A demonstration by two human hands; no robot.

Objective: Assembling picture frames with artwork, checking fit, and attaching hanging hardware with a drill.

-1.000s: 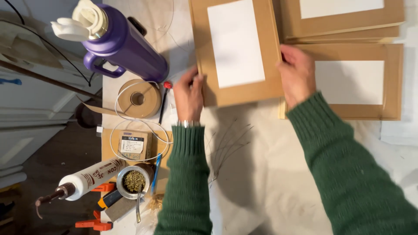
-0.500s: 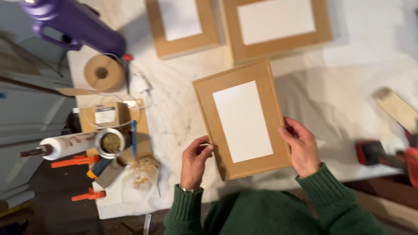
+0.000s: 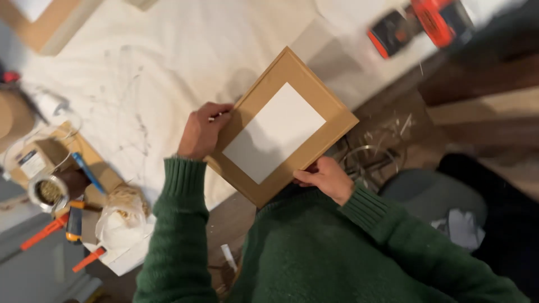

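Brown wooden frame with a white rectangular centre panel, held tilted in both hands above the near edge of the worktop, which is covered by a white cloth. Left hand: fingers curled round the frame's left edge, thumb underneath and hidden. Right hand: closed on the frame's lower right edge, thumb on the front face, fingers behind. Both arms in green knitted sleeves. Left of the frame, near the worktop's edge: a small open tin with dried plant matter inside, a small cardboard box, a clear bag of pale material, orange-handled tools. Top right, well apart from the frame: an orange and black power tool. Top left corner: part of another brown frame lying flat.
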